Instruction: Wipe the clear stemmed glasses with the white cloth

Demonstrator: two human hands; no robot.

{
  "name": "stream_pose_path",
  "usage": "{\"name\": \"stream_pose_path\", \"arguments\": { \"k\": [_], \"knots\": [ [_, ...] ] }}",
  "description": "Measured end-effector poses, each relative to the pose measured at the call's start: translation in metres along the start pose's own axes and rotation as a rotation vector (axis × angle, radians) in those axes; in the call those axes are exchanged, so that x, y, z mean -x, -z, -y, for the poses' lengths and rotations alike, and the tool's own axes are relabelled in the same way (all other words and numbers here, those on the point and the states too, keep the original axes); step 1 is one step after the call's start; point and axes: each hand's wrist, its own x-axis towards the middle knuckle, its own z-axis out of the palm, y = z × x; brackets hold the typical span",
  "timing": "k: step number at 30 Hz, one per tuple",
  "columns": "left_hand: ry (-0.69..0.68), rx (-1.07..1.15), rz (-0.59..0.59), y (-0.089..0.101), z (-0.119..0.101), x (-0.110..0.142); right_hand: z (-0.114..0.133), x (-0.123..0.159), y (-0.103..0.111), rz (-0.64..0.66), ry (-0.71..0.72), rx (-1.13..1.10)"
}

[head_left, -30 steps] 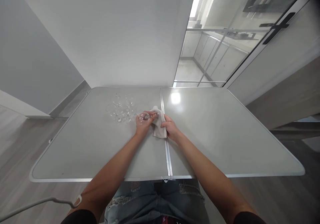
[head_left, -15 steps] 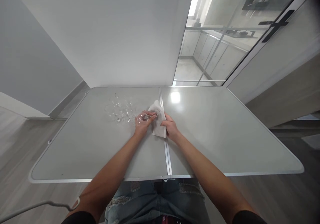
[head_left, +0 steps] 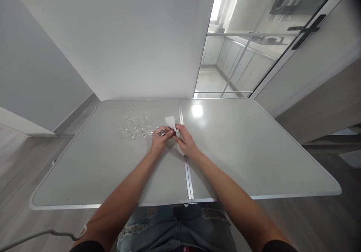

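Observation:
My left hand (head_left: 160,141) is closed around a clear glass (head_left: 161,131), probably a stemmed one, whose bowl shows at the left between my fingers. My right hand (head_left: 186,141) is pinching a white cloth (head_left: 170,122) around the right end of that glass. One corner of the cloth stands up beyond my fingers, and the rest hangs below toward the tabletop. Several clear glasses (head_left: 134,126) are grouped on the table just left of my left hand; their outlines overlap and are hard to separate.
The pale table (head_left: 239,147) has a metal seam (head_left: 188,178) down its middle. A white wall (head_left: 141,41) rises behind it, beside a glass-paned door with a black handle (head_left: 308,30). A grey cable (head_left: 47,232) runs near my left forearm.
The cloth lay spread out under the glass's end; now my right hand has moved up and left and bunched it around that end. My left hand keeps its hold, almost in place.

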Motion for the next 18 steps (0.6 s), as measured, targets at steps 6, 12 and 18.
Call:
{"name": "stream_pose_path", "arguments": {
  "k": [6, 12, 18],
  "knots": [
    [-0.028, -0.035, 0.011, -0.002, -0.004, 0.000, 0.005, 0.001, 0.001, 0.002, -0.077, -0.033],
    [-0.040, -0.054, -0.034, -0.002, -0.004, -0.002, -0.005, -0.001, -0.001, 0.028, -0.357, -0.385],
    [-0.064, 0.018, -0.024, 0.001, 0.002, -0.005, -0.005, -0.002, 0.007, -0.031, -0.056, -0.109]
  ]
}}
